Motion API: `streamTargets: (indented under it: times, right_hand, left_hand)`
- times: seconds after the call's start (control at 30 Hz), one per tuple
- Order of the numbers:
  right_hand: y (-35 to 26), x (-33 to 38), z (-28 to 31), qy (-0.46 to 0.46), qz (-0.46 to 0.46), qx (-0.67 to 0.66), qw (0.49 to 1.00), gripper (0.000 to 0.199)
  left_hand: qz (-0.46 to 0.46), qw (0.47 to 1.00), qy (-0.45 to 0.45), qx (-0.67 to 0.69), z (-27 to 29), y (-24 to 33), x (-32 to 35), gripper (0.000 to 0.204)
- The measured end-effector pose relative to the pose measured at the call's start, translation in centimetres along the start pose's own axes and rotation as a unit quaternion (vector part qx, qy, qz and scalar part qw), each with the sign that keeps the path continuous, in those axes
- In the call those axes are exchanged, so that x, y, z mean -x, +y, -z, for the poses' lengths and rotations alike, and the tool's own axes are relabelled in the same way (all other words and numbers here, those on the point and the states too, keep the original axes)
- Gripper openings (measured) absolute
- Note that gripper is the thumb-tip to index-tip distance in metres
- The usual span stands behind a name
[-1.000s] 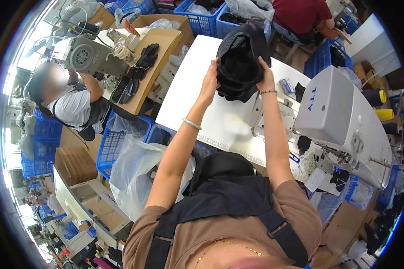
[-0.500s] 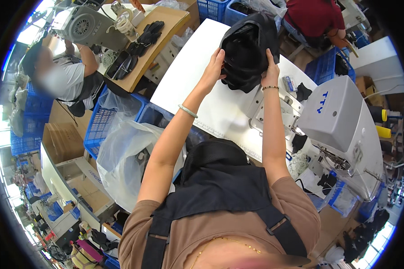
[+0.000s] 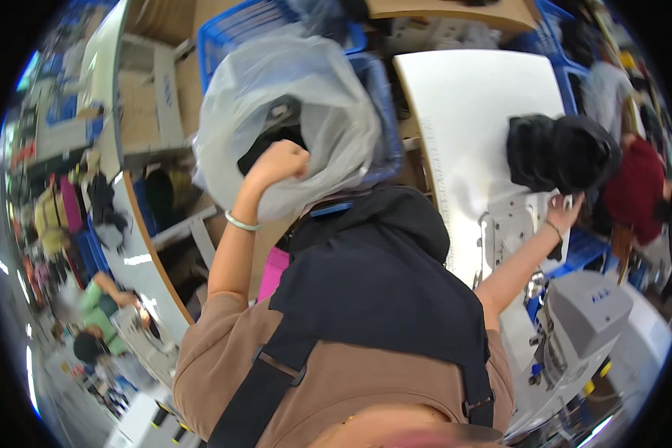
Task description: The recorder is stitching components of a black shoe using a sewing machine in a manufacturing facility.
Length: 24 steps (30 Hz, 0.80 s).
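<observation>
My left hand [image 3: 281,161] is over a clear plastic bag [image 3: 328,89] on my left, fingers curled in. Beside and below it, inside the bag mouth, lies a black fabric piece [image 3: 280,118] with a small grey patch; whether my fingers grip it is hidden. My right hand [image 3: 565,212] is stretched out to the right with its fingers apart, its tips at the near edge of a black fabric bundle [image 3: 534,153]. The bundle rests on the far right part of the white worktable [image 3: 470,97], its rounded opening toward the right.
A grey sewing machine [image 3: 586,310] stands on the right of the table, with a metal plate [image 3: 504,235] set in the tabletop. Blue crates [image 3: 235,33] are behind the plastic bag. One person in red [image 3: 638,190] sits past the table; another in green [image 3: 104,313] is far left.
Both hands have parted from the black bundle, which now lies on the table. My left hand has swung left to the plastic bag. The view has turned left.
</observation>
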State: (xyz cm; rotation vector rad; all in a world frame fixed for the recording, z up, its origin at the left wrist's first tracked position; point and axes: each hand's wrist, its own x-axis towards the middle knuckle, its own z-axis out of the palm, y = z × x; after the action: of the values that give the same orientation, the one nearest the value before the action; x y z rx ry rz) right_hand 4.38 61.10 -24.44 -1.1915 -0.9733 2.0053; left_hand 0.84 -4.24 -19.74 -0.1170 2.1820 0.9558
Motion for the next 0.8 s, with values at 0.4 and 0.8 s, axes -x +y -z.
streamTargets:
  times: [0.4, 0.8]
  right_hand:
    - [12.1, 19.1, -6.7, -0.185, 0.396, 0.387, 0.812, 0.018]
    - [47.1, 36.6, -16.4, -0.735, 0.1, 0.647, -0.177, 0.04]
  left_hand:
    - [0.144, 0.976, 0.081, -0.14, -5.7, -20.3, -12.5, 0.022]
    - [0.272, 0.956, 0.11, 0.022, -10.2, -30.4, -17.0, 0.049]
